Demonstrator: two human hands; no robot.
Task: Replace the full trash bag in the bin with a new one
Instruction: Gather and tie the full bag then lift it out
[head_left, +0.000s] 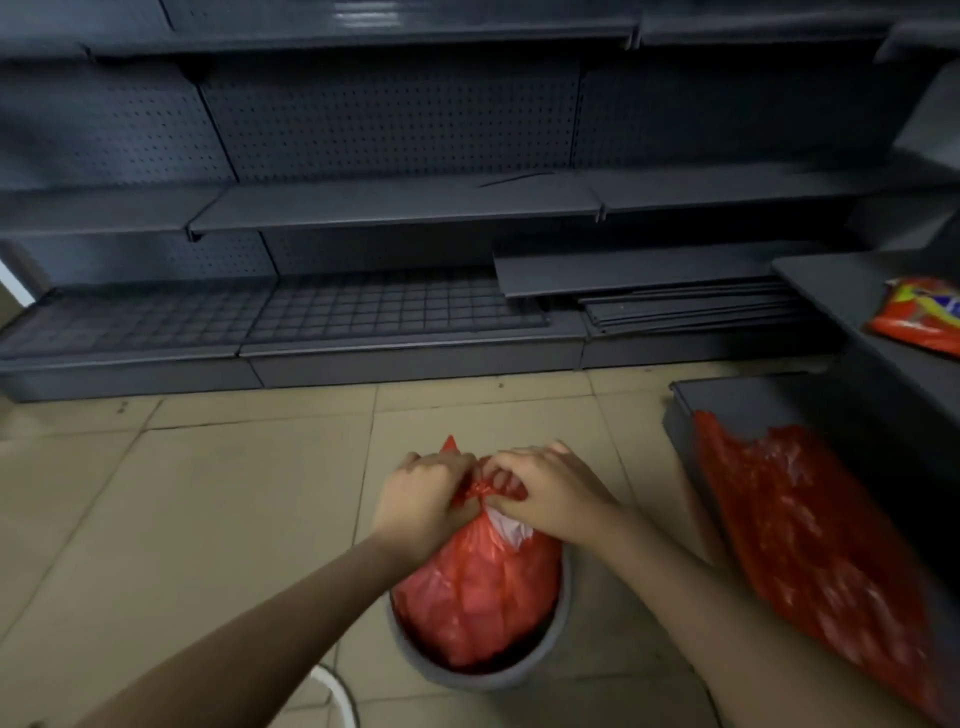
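A full red trash bag (480, 597) sits in a round grey bin (558, 631) on the tiled floor at the bottom centre. Its neck is gathered into a twist above the bin, and some white stuff shows through just below the twist. My left hand (426, 499) grips the left side of the gathered neck. My right hand (550, 486) pinches the right side of it. A flat, unfilled red bag (800, 551) lies draped over a low dark shelf on the right.
Dark metal store shelving (395, 208) runs along the back, with a wire grid (374, 306) on its lowest level and loose shelf boards (649, 286) stacked at the right. A red snack packet (919, 317) lies on a right-hand shelf. A white cable (337, 691) curves on the floor.
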